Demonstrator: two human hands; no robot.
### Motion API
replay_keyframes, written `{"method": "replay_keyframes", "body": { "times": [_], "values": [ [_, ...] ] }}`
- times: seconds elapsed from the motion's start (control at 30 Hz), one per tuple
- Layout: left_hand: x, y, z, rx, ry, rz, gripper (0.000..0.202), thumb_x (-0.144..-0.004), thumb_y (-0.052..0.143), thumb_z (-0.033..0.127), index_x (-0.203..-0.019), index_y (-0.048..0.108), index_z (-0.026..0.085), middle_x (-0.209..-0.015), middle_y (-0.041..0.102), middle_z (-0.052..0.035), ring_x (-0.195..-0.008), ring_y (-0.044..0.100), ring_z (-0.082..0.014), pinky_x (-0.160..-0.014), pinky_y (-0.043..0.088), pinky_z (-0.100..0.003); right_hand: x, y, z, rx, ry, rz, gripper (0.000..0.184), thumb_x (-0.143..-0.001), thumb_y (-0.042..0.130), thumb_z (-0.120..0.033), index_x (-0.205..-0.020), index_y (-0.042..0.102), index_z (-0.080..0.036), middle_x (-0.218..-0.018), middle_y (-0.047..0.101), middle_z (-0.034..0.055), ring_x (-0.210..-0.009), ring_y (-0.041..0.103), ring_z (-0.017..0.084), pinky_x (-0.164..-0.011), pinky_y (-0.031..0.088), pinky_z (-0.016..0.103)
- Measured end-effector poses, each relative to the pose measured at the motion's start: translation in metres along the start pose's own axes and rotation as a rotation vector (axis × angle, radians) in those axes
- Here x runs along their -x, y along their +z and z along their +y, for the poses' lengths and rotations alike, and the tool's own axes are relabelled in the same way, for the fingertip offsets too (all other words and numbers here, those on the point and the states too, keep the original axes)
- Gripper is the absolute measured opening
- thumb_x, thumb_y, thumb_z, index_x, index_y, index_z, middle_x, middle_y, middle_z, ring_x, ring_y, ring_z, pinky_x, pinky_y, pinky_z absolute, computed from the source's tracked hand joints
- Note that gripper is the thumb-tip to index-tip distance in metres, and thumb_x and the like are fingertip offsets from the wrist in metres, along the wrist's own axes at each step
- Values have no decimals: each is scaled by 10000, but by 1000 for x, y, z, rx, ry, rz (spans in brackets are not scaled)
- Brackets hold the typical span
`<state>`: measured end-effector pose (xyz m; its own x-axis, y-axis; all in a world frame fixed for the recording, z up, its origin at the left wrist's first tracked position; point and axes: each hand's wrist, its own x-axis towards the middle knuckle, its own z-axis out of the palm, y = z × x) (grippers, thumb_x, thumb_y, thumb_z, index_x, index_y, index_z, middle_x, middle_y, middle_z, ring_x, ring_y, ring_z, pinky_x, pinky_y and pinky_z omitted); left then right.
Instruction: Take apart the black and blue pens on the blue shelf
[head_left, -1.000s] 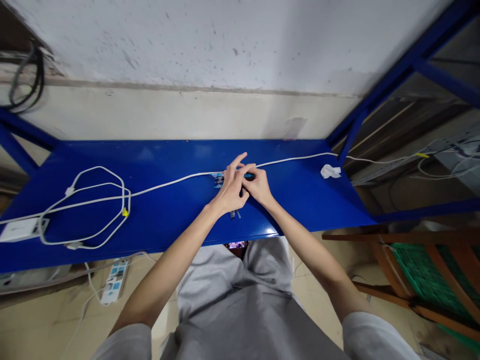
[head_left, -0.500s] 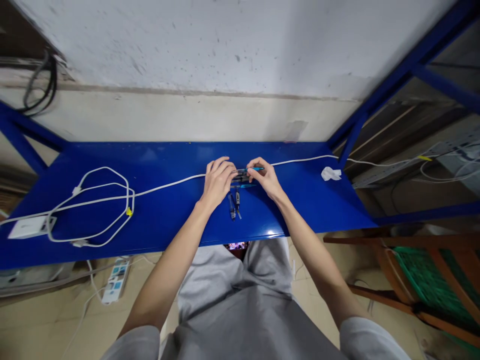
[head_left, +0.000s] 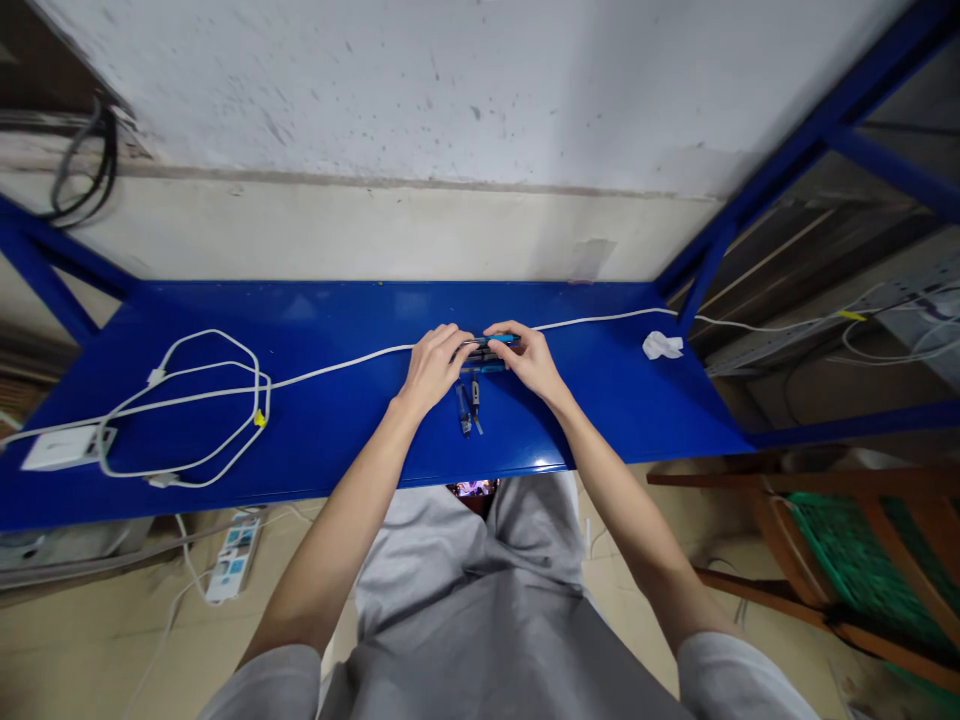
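A blue and dark pen lies level between my two hands just over the blue tabletop. My left hand is closed at its left, dark end, fingertips and thumb together. At the blue end, my right hand pinches it between thumb and fingers. Beneath and nearer to me are several more pens, one with a blue part, partly hidden by the fingers. A clear blue-tinted pen-like item and a slim grey and black tool lie side by side, pointing toward me.
A white cable crosses the blue table behind my hands. At left are a looped white cable and a white box. Crumpled white paper lies at right. A wall stands behind; a wooden chair is at lower right.
My right hand has shifted slightly left with the blue-ended pen, bringing it closer to my left hand. The pens below and the two items in front stay in place.
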<state>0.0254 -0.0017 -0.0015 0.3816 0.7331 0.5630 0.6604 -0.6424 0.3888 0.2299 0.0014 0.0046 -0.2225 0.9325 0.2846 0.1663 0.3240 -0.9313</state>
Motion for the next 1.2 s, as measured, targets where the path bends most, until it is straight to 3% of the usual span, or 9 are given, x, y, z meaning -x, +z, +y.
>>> {"method": "replay_keyframes", "body": {
  "times": [0.07, 0.23, 0.43, 0.57, 0.7, 0.83, 0.93, 1.07, 1.2],
  "values": [
    [0, 1, -2, -38, 17, 9, 349, -1068, 444, 410, -997, 701, 185, -908, 693, -70, -865, 608, -220, -791, 437, -360, 0, 0, 2, 5, 2, -2, 396, -872, 717, -556, -1014, 745, -188, -810, 695, 22, -607, 554, 129, -567, 431, 256],
    [2, 3, -2, 1, 50, 30, 328, -1069, 457, 388, -980, 699, 185, -911, 705, -66, -832, 619, -197, -769, 432, -345, 4, 1, 1, 207, -1, 68, 530, -956, 604, -568, -600, 631, -176, -494, 479, -29, -504, 432, 110, -541, 335, 273],
    [3, 0, 2, 176, -12, 25, 315, -1056, 495, 420, -1069, 701, 182, -901, 671, -50, -784, 632, -160, -711, 457, -283, 1, 2, 0, 7, 8, 14, 355, -914, 665, -551, -928, 668, -196, -757, 628, -10, -616, 520, 124, -590, 410, 254],
    [2, 1, 0, 98, 26, 37, 329, -1057, 491, 416, -988, 712, 182, -880, 684, -54, -803, 633, -179, -750, 448, -320, 0, 1, 4, 128, 3, 69, 432, -899, 667, -591, -754, 648, -184, -675, 592, -16, -613, 494, 127, -611, 383, 267],
    [0, 2, 0, 14, 43, 28, 337, -1041, 513, 454, -964, 713, 193, -904, 709, -56, -846, 627, -203, -779, 427, -357, 3, 3, 3, 298, -26, 119, 572, -989, 531, -589, -587, 547, -182, -543, 463, -35, -551, 402, 112, -600, 309, 288],
    [-1, -2, 0, -8, 21, 28, 333, -1054, 484, 446, -1071, 706, 199, -960, 723, -62, -904, 614, -219, -803, 415, -368, 4, 6, -1, 172, -49, 114, 433, -976, 559, -581, -799, 619, -191, -728, 584, -13, -650, 485, 131, -619, 366, 268],
    [-1, -4, -2, -17, -5, 18, 358, -1077, 427, 412, -1027, 712, 201, -922, 721, -63, -893, 599, -225, -796, 403, -375, 1, 6, 2, 109, -49, 84, 403, -936, 614, -596, -889, 646, -196, -851, 656, 21, -743, 561, 159, -661, 422, 267],
    [-1, -2, -4, -14, -17, 9, 369, -1063, 454, 441, -976, 726, 206, -888, 723, -70, -891, 589, -240, -801, 409, -398, 1, 3, 10, 209, -14, 111, 433, -897, 656, -620, -812, 662, -196, -707, 632, 0, -624, 507, 151, -617, 384, 280],
    [-1, -1, -3, 10, -20, -3, 362, -1061, 463, 444, -999, 734, 213, -920, 731, -71, -918, 599, -239, -826, 423, -403, 4, 1, 7, 331, -34, 115, 458, -967, 562, -603, -778, 659, -197, -648, 595, -11, -591, 477, 145, -614, 357, 289]
  ]
}}
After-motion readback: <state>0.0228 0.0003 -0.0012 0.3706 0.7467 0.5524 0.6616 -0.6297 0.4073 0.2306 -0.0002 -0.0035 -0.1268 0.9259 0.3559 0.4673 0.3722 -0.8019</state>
